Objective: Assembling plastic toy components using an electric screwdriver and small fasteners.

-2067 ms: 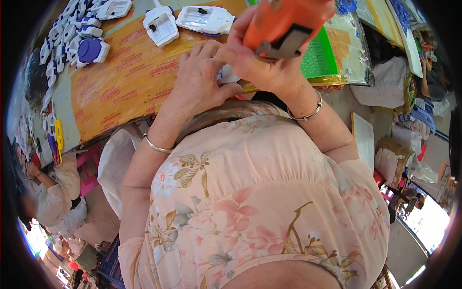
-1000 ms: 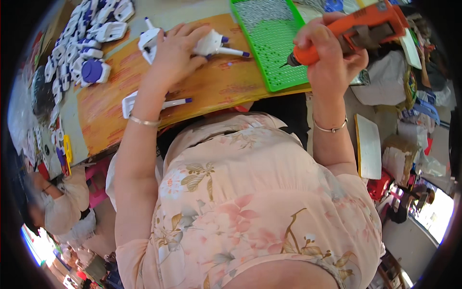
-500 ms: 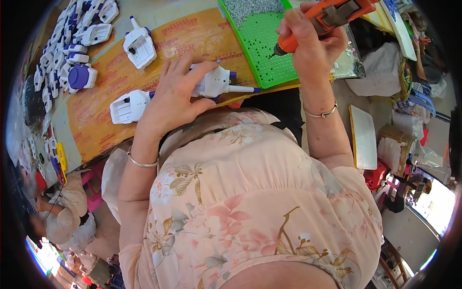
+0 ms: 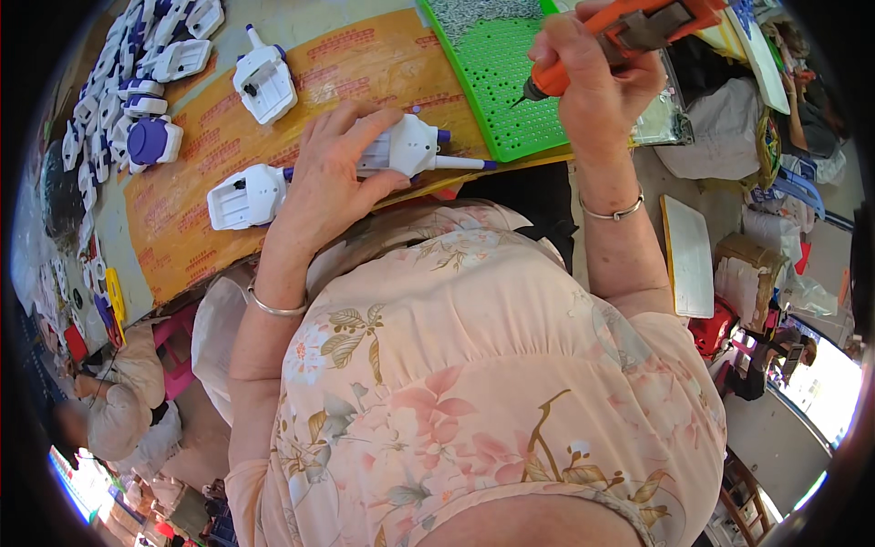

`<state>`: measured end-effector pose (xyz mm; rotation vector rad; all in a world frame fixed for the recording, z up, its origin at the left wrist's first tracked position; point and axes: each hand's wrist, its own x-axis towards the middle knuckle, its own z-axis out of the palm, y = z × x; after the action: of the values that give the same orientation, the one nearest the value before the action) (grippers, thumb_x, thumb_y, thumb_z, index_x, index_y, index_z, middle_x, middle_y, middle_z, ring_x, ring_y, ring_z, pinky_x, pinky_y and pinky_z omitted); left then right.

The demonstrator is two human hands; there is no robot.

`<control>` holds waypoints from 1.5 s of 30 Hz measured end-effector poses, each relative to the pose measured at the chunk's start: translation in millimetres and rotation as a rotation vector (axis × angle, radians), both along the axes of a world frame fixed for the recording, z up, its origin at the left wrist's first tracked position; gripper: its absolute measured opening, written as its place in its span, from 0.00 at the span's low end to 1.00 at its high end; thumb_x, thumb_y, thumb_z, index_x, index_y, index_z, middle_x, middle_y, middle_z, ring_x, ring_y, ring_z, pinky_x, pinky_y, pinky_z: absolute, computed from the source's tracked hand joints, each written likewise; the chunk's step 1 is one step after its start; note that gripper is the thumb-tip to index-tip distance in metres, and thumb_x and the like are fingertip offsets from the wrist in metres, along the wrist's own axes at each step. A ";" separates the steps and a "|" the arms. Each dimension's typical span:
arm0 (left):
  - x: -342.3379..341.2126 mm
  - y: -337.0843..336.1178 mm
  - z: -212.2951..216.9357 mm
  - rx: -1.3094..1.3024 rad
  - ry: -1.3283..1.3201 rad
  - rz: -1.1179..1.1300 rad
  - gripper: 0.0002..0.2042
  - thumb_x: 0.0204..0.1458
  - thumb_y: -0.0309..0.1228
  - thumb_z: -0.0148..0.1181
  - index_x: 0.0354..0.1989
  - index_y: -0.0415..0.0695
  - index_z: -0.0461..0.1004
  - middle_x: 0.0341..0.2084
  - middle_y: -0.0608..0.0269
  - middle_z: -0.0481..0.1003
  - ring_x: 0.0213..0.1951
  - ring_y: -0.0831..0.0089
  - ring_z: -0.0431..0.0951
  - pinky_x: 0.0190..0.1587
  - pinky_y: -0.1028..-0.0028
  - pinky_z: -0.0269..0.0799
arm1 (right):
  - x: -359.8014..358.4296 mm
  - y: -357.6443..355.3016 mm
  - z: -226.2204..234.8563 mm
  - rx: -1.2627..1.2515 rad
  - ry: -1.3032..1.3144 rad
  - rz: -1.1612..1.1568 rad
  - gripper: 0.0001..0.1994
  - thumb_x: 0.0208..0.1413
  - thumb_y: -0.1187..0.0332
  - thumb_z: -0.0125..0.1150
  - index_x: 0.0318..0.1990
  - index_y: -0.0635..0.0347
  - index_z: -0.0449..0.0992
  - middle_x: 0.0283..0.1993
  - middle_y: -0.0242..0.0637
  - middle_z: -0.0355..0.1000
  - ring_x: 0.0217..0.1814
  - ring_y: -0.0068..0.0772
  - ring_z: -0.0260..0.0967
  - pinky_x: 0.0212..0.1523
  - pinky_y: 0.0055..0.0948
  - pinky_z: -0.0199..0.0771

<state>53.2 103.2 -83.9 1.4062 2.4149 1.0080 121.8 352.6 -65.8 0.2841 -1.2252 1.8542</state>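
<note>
My left hand (image 4: 333,169) lies over a white plastic housing (image 4: 415,146) with a purple-tipped stem, thumb and fingers closed about its sides on the worktable. In my right hand (image 4: 597,105) is an orange power screwdriver (image 4: 629,32), raised over the near right side of a green perforated tray (image 4: 510,91). The thin bit of the tool points left and down, apart from the housing. Small grey metal pieces, probably screws (image 4: 492,11), fill the far part of the tray. A hollow white housing (image 4: 246,198) rests left of my left hand, and another hollow housing (image 4: 265,87) lies farther back.
Many white and purple housings (image 4: 150,105) are heaped at the far left. Brown taped sheeting (image 4: 196,205) covers the table's near part. A yellow tool (image 4: 116,296) lies near the left edge. Another person (image 4: 123,401) sits at lower left; bags (image 4: 720,137) stand at right.
My right hand and the screwdriver have shifted slightly right. My left hand has moved very little and stays on the housing.
</note>
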 end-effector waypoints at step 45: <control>-3.1 3.5 -5.5 0.022 0.082 -0.022 0.22 0.41 0.33 0.71 0.49 0.50 0.78 0.43 0.58 0.74 0.50 0.55 0.72 0.57 0.58 0.64 | 5.7 -67.9 10.2 0.408 -0.272 0.114 0.26 0.41 0.75 0.77 0.49 0.63 0.72 0.36 0.31 0.75 0.37 0.22 0.72 0.41 0.25 0.75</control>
<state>50.2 106.7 -89.4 1.5071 2.4467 0.9932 127.5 284.7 -55.6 0.3358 -1.8119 1.7655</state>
